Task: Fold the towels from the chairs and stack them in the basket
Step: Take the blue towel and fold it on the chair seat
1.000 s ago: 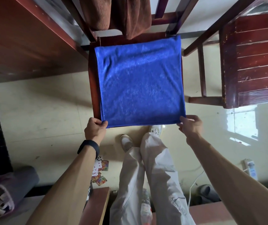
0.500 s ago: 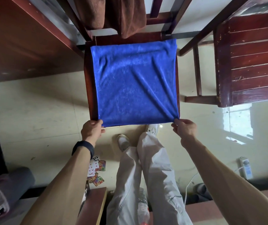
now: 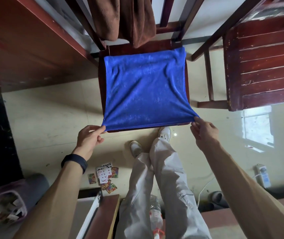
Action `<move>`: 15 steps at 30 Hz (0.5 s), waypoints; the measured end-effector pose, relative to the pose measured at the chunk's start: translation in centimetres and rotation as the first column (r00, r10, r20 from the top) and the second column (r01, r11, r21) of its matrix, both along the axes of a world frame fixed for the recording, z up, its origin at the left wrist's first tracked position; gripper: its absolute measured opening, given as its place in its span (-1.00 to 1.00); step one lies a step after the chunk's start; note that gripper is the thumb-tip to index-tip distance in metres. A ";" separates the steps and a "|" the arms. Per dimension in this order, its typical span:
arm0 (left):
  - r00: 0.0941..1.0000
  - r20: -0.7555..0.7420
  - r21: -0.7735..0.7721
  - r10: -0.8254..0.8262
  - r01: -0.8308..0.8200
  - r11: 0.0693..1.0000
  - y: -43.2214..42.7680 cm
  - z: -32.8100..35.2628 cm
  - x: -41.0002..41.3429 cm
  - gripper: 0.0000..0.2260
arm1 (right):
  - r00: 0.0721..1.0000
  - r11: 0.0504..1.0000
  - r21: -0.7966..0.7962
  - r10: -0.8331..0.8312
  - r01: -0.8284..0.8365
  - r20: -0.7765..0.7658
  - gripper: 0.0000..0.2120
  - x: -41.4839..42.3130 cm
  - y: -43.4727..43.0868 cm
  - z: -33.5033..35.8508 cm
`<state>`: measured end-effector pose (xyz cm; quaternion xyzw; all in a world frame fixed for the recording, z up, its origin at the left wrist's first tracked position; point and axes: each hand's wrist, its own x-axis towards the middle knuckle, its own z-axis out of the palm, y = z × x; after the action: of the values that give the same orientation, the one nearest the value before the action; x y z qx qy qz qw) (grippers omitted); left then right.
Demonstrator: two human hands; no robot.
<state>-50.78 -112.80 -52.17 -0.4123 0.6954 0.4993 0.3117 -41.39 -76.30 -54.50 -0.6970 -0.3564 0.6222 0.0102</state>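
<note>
Blue towel (image 3: 146, 90): plush square, near corners pinched.

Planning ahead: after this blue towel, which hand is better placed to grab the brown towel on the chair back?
Probably the left hand: the brown towel hangs toward the left of the chair back. The right hand would reach across. Both now pinch the blue towel by its near corners.

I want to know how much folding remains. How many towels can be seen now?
2. The blue towel lies spread on the chair seat; the brown towel hangs over that chair's backrest. Others may be hidden outside the view.
</note>
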 end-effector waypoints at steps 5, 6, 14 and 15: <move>0.998 -0.027 0.108 0.063 -0.060 0.992 -0.1 9.4 -1.0 -0.83 | 0.989 0.996 -0.043 0.070 -0.076 -0.133 -0.77 -0.9 0.9 8.9; 0.997 -0.037 0.131 0.063 -0.058 0.990 0.0 11.4 -1.5 -0.84 | 0.982 0.993 -0.028 0.111 -0.117 -0.156 -0.76 -1.1 1.2 11.1; 0.941 -0.197 0.114 -0.274 0.300 0.947 0.6 25.1 -5.3 -0.78 | 0.819 0.823 0.326 0.540 -0.465 -0.195 -0.87 -3.5 2.0 26.4; 0.904 -0.210 0.050 -0.371 0.389 0.920 0.7 26.5 -5.5 -0.81 | 0.768 0.761 0.366 0.619 -0.535 -0.164 -0.81 -3.7 2.0 27.6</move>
<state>-56.29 -112.14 -25.62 -0.2028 0.7663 0.4981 0.3514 -45.10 -74.31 -26.89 -0.4480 -0.6399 0.6236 -0.0293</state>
